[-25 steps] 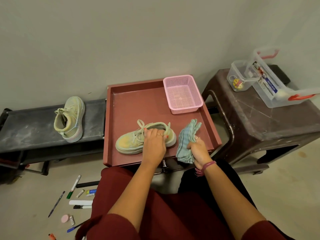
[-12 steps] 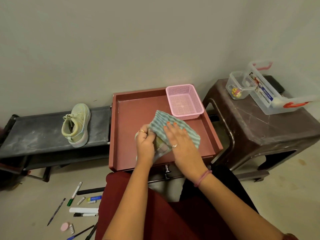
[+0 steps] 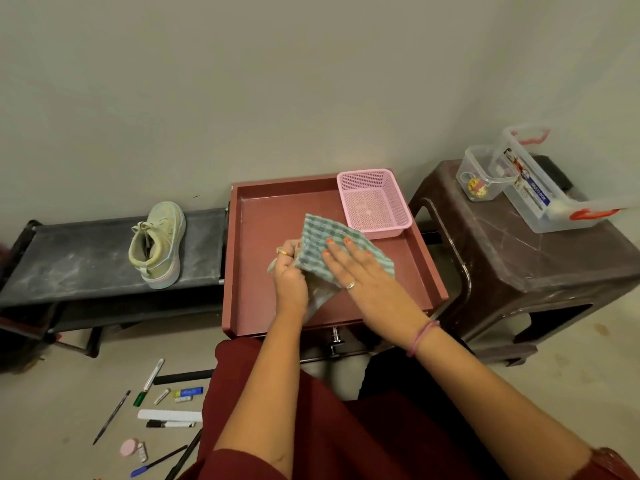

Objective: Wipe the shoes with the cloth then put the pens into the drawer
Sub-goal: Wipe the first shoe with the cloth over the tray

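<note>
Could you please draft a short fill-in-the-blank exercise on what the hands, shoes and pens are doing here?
1. The right hand presses flat on the checked ____, which covers the shoe held by the left hand.
2. The second shoe stands on the black ____.
3. The pens lie on the ____.
4. The pink ____ sits in the far right corner of the red tray.

Missing words: cloth; rack; floor; basket

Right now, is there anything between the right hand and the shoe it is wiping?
Only the cloth: it lies draped over the shoe, and the right hand presses flat on top of it. The left hand holds the shoe from the side.
</note>
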Tool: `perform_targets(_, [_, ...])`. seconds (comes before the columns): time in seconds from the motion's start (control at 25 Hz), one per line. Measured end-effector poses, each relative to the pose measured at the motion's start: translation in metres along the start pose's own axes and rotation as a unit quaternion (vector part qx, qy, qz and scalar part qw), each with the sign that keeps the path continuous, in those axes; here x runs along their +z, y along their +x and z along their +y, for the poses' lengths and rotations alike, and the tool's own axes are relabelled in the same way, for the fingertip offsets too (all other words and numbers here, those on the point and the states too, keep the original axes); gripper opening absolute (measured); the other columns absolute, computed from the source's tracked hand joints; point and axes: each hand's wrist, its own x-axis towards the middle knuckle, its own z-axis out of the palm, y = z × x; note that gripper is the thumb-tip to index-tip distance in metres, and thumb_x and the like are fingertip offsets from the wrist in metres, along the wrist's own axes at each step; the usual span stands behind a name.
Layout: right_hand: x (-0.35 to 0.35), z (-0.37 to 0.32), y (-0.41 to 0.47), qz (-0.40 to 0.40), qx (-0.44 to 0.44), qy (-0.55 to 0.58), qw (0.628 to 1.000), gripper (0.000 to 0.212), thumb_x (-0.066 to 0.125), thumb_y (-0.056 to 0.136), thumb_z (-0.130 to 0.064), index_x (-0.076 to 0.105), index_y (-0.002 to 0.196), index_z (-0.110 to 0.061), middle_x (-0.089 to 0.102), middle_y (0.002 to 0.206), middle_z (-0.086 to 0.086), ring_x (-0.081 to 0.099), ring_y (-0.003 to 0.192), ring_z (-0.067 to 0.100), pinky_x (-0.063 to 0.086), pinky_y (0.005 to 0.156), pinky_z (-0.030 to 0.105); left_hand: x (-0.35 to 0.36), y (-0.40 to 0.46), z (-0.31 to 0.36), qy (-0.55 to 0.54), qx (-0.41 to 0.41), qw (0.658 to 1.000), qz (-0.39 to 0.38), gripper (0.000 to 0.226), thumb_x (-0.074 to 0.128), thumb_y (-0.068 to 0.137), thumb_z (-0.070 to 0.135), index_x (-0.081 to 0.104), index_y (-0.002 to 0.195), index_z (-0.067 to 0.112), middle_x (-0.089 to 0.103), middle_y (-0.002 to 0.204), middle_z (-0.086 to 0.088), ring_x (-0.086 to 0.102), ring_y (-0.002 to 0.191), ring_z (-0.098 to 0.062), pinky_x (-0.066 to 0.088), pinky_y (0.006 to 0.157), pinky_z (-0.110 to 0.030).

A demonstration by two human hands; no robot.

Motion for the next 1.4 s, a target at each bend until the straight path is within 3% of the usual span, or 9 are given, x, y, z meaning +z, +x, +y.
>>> perform_targets(0.16, [-0.004,0.011,0.011,-0.033,0.073,0.115,0.990,0.094,0.042,0.069,0.024,0.017,0.150,-0.016,0.014,0.158,0.000,0.002,0.146,0.013,0.006,0.119,0.031,-0.001,0.001,-0.005,-0.003,0.012,1.000,0.009,0.022,0.044,0.095,0.003,0.056,0.080,0.014,0.065,0.070,0.002,0.059,0.066,-0.012,0.050,0.064,-0.027])
perform_targets(0.32, [-0.005,0.016,0.020,-0.072,0.158,0.191,0.966,0.083,0.041,0.075,0.018,0.024,0.148,-0.018,0.031,0.151,0.001,0.028,0.140,0.019,0.023,0.116,0.029,0.001,0.000,-0.008,0.049,0.035,0.997,0.053,0.029,0.066,0.080,0.041,0.053,0.059,0.026,0.053,0.064,0.000,0.049,0.065,-0.020,0.043,0.063,-0.035])
perform_targets(0.4, [-0.025,0.025,0.022,-0.184,0.199,0.249,0.930,0.069,0.037,0.083,0.012,0.030,0.145,-0.019,0.054,0.127,0.006,0.062,0.106,0.013,0.049,0.087,0.021,0.008,-0.006,-0.006,0.058,0.038,0.994,0.081,0.041,0.066,0.083,0.047,0.045,0.055,0.025,0.046,0.063,-0.006,0.045,0.065,-0.023,0.041,0.059,-0.038])
perform_targets(0.52, [-0.039,0.017,0.012,-0.255,0.214,0.303,0.893,0.068,0.028,0.085,0.014,0.025,0.146,-0.017,0.054,0.086,-0.005,0.058,0.048,-0.004,0.041,0.043,0.008,0.008,-0.011,-0.003,0.071,0.050,0.991,0.100,0.050,0.058,0.094,0.037,0.036,0.051,0.026,0.040,0.057,-0.003,0.040,0.059,-0.022,0.035,0.051,-0.032])
perform_targets(0.64, [-0.036,-0.006,0.001,-0.186,0.209,0.324,0.904,0.077,0.031,0.082,0.016,0.017,0.150,-0.017,0.043,0.136,-0.001,0.062,0.093,-0.005,0.043,0.080,0.001,0.004,-0.009,0.000,0.086,0.070,0.990,0.085,0.047,0.056,0.094,0.030,0.038,0.052,0.025,0.037,0.055,-0.002,0.036,0.055,-0.018,0.031,0.050,-0.032])
perform_targets(0.76, [-0.040,-0.029,0.003,-0.169,0.095,0.134,0.972,0.082,0.038,0.080,0.015,0.007,0.151,-0.014,0.005,0.159,0.003,0.008,0.146,0.015,0.000,0.110,0.011,0.001,-0.004,-0.004,0.092,0.022,0.992,0.087,0.026,0.053,0.090,0.020,0.055,0.064,0.022,0.056,0.054,0.002,0.052,0.057,-0.019,0.045,0.058,-0.031])
perform_targets(1.04, [-0.051,0.004,0.012,-0.231,0.139,0.274,0.923,0.082,0.032,0.082,0.015,0.009,0.151,-0.022,0.034,0.144,-0.002,0.064,0.097,0.011,0.054,0.078,0.027,0.005,-0.006,0.004,0.051,0.034,0.995,0.077,0.047,0.058,0.094,0.024,0.042,0.050,0.022,0.045,0.049,0.004,0.043,0.049,-0.015,0.038,0.049,-0.027])
perform_targets(1.2, [-0.042,-0.018,0.013,-0.200,0.065,0.165,0.964,0.088,0.037,0.078,0.017,0.004,0.151,-0.020,-0.002,0.159,-0.001,0.003,0.145,0.010,0.011,0.118,0.025,0.001,0.000,0.013,-0.015,0.011,0.998,0.059,0.035,0.048,0.100,0.017,0.056,0.066,0.013,0.061,0.055,0.006,0.057,0.052,-0.008,0.050,0.052,-0.022])
perform_targets(1.4, [-0.048,-0.005,0.035,-0.207,0.119,0.233,0.943,0.082,0.039,0.083,0.009,0.010,0.151,-0.027,0.025,0.155,-0.001,0.037,0.136,0.024,0.031,0.113,0.034,0.006,-0.002,0.018,0.017,0.015,0.997,0.067,0.039,0.048,0.100,0.020,0.052,0.062,0.012,0.057,0.048,0.007,0.055,0.046,-0.007,0.048,0.047,-0.020])
